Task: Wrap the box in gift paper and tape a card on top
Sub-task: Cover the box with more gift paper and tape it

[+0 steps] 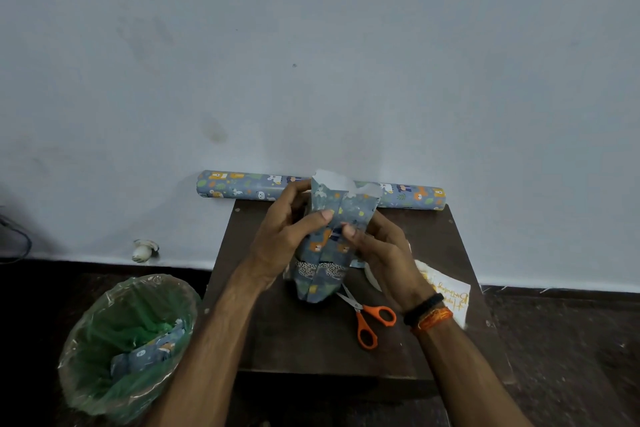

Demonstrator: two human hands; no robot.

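A box wrapped in blue animal-print gift paper [325,253] stands on end above the small dark table [311,340], its far end of paper still loose and flared. My left hand [287,236] grips its left side with the thumb on the front seam. My right hand [377,250] holds the right side, its thumb pressing the same seam. A white birthday card [450,295] with yellow writing lies on the table to the right, partly behind my right wrist.
Orange-handled scissors [369,322] lie on the table below the box. A roll of the same gift paper [242,185] rests along the wall. A bin with a green liner [128,343] holding paper scraps stands at the left.
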